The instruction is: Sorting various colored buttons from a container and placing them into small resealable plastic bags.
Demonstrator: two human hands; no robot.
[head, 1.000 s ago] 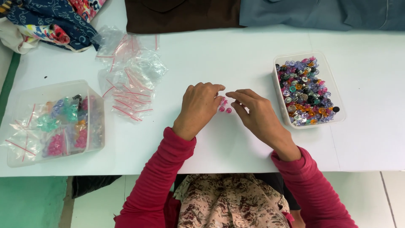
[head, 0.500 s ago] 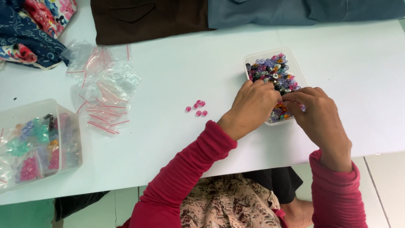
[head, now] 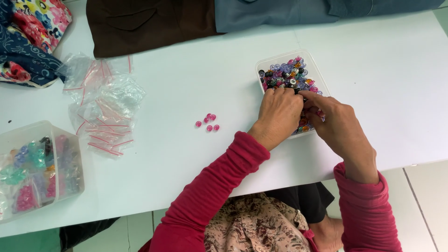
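White table (head: 373, 70) fills the view, w/ pale floor tiles along the near edge at lower right. Fingers of both hands are curled down into a clear plastic tray (head: 313, 70) of mixed coloured buttons (head: 289, 74), tips buried among the pieces, so can't tell whether either hand actually grips one. Left hand (head: 279, 114) lies knuckles-up over the tray's near-left part; right hand (head: 338, 126) comes in from the right, its fingertips touching or just beside the left's. Both arms are in red sleeves (head: 210, 186). Tray sits right of centre on the table, near the front edge, its far half uncovered & showing purple, pink, black & blue buttons. Left of the hands, well apart from the tray, five small pink buttons (head: 208, 122) lie in a tight cluster on the bare tabletop. Further left is a heap of small clear zip bags (head: 105, 107) w/ red strips. At far left, near the front edge, stands a clear box (head: 42, 172) holding bagged coloured pieces. Along the back edge lie brown cloth (head: 149, 23), grey-blue cloth (head: 298, 14) & floral fabric (head: 32, 32) in the corner.
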